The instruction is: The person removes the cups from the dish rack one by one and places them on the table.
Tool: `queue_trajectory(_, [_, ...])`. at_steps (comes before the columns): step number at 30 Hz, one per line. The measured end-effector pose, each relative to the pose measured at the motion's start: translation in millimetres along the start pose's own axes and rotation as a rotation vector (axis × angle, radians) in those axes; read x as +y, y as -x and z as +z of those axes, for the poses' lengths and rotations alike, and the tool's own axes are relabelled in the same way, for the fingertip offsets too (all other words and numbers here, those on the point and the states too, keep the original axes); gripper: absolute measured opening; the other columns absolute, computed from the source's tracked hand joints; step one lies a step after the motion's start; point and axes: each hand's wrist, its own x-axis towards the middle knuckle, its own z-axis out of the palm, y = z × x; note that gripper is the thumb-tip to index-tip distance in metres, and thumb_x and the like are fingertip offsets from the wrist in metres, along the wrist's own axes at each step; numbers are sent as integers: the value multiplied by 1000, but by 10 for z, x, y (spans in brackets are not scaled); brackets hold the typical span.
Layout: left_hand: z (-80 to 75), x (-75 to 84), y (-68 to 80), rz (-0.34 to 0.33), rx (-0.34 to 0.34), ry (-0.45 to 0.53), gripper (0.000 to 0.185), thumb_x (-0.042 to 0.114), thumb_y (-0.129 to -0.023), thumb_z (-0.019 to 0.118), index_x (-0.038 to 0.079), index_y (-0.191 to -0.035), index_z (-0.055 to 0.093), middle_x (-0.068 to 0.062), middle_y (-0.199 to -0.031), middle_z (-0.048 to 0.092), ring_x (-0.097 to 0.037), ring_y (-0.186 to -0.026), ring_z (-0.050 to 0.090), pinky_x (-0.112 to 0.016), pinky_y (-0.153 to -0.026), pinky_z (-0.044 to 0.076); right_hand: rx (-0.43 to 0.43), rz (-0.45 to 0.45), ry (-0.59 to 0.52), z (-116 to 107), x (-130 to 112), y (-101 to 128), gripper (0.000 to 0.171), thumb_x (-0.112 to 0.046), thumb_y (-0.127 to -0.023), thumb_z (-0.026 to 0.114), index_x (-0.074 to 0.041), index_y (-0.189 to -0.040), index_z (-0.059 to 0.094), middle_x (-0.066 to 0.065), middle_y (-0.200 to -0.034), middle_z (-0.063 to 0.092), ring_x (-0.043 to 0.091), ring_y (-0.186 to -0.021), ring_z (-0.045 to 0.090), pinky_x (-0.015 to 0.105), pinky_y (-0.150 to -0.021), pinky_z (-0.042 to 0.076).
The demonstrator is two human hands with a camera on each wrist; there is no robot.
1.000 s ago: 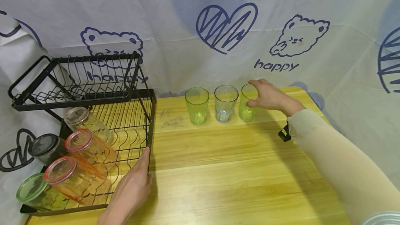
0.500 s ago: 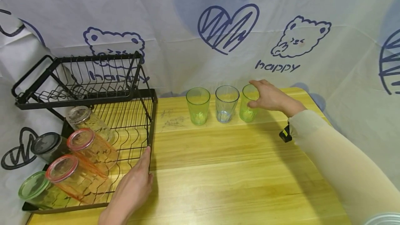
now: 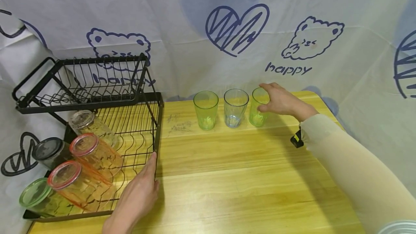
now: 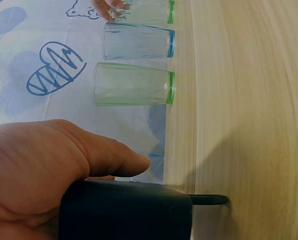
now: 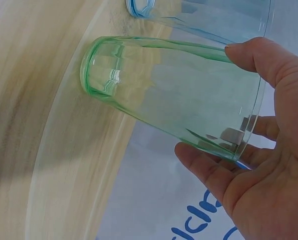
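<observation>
Three tumblers stand in a row at the back of the wooden table [image 3: 243,176]: a green one [image 3: 205,110], a blue-tinted one [image 3: 234,107] and a second green glass [image 3: 256,115]. My right hand [image 3: 279,100] is round that right-hand green glass [image 5: 173,95], thumb on its side and fingers behind it near the rim, with the hand [image 5: 258,150] close in the right wrist view. My left hand [image 3: 138,194] rests against the front right corner of the black dish rack [image 3: 157,125], thumb straight along the rack's bar [image 4: 124,212].
Several glasses lie on their sides in the rack's lower tier: two pink-rimmed [image 3: 94,154], a clear one [image 3: 92,127], a green one [image 3: 39,199] and a dark one [image 3: 48,152]. The upper tier holds nothing. A printed cloth hangs behind the table.
</observation>
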Motion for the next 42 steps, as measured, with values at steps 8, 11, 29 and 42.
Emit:
queue_trajectory(8, [2,-12,1,-10,1,14,88,6,-104,59,8,-170,2,-24,-172,20,-13,-63,47,-23,-54,44,2,4,-18,8,2,-4,100,-33,-93,78,-4,-168,19,33,-169,20,53,-153,28,70,-124,29])
queue_trajectory(11, [4,-12,-3,-15,0,17,88,7,-104,59,9,-170,2,-23,-172,21,-14,-61,46,-23,-53,44,10,8,-39,12,12,17,106,-36,-92,79,-6,-169,13,33,-170,14,55,-154,25,72,-123,27])
queue_trajectory(29, [-232,89,46,-43,35,-30,76,20,-104,65,2,-166,25,-28,-146,60,-17,-52,52,-31,-49,48,293,-39,-147,41,-75,210,92,-55,-99,67,-10,-167,25,23,-173,21,49,-157,22,73,-124,23])
queue_trajectory(42, [-1009,7,325,29,376,-210,64,26,-94,80,2,-148,56,-31,-144,58,-55,-129,50,-75,-105,39,463,-120,-245,84,-248,369,68,-41,-103,68,-5,-157,45,21,-158,45,41,-137,48,62,-113,48])
